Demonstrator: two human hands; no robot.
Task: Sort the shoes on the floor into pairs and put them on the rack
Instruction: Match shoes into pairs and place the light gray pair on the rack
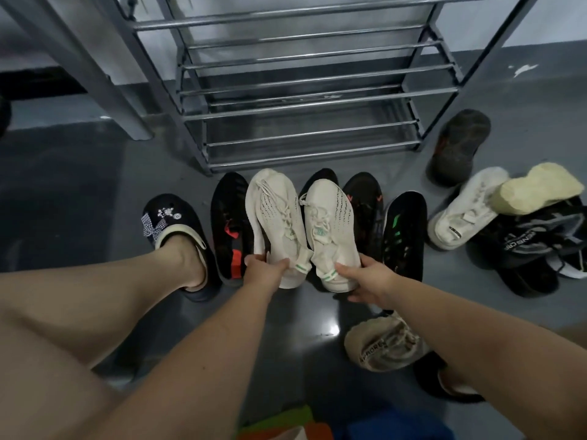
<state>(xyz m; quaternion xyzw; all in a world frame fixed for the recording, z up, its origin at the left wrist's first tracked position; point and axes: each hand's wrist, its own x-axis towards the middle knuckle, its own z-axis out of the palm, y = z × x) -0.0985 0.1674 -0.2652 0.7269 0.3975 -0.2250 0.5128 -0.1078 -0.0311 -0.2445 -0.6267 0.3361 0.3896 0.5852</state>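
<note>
Two cream knit sneakers with green heel tabs are side by side, toes toward the metal shoe rack (305,100). My left hand (265,269) grips the heel of the left sneaker (274,223). My right hand (365,274) grips the heel of the right sneaker (330,223). Beneath and beside them on the floor lie a black shoe with red marks (230,223), a black shoe with orange marks (365,211) and a black shoe with green marks (403,230). The rack's shelves hold nothing.
At the right lie a dark upturned shoe (460,144), a white sneaker (463,208), a yellowish sole (536,188) and dark sneakers (533,246) in a pile. A beige sneaker (384,344) lies under my right forearm. My left foot wears a black slipper (171,220).
</note>
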